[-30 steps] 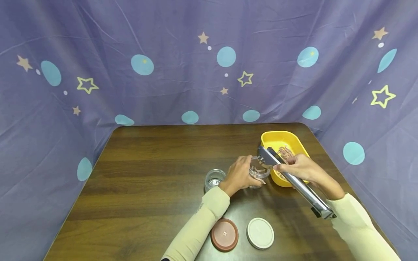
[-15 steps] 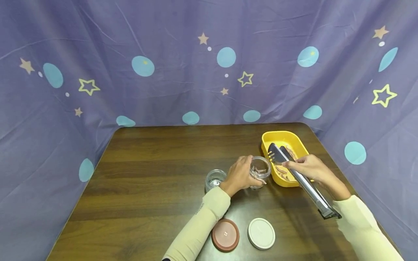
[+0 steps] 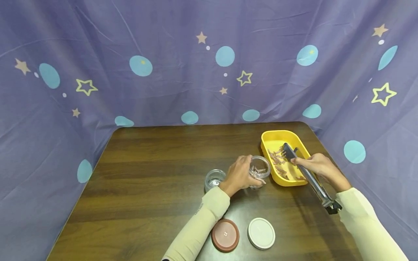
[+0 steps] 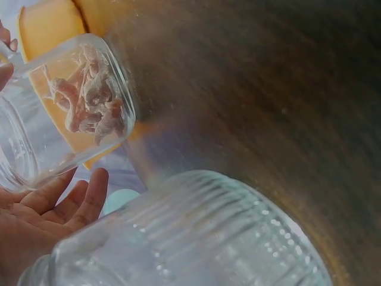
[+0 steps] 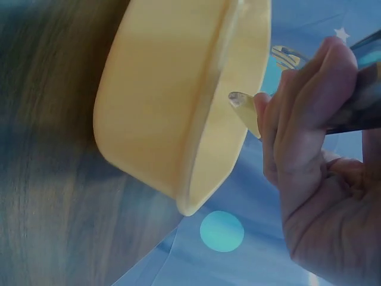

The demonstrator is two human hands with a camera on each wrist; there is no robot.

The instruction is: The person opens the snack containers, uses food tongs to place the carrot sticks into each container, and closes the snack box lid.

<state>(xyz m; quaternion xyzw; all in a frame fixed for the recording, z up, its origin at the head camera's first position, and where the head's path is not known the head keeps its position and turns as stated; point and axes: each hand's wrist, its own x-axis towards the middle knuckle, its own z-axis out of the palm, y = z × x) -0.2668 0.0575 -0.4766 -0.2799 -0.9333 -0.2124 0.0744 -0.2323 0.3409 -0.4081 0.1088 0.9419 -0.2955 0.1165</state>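
My left hand (image 3: 240,173) grips a clear glass jar (image 3: 261,175) near its mouth, thumb and fingers on opposite sides. Thin brownish strips (image 4: 89,98) lie heaped at the bottom of this jar in the left wrist view. In my right hand (image 3: 321,168) are metal tongs (image 3: 314,184), held partway along their arms and slanting down to the left. Their tips are inside the yellow container (image 3: 283,182), beside loose brownish strips (image 3: 277,157). From the right wrist view, my fingers wrap round the tongs, and the container's wall (image 5: 155,89) hides the strips.
A second glass jar (image 3: 211,179), ribbed in the left wrist view, stands just left of my left wrist. Two round lids, a reddish-brown one (image 3: 225,235) and a white one (image 3: 261,233), lie near the table's front. A purple curtain (image 3: 163,90) surrounds the wooden table (image 3: 147,156).
My right hand has carried the tongs rightward from above the jar's mouth into the yellow container, uncovering the strips on its left side. My left hand and the jar have stayed in place.
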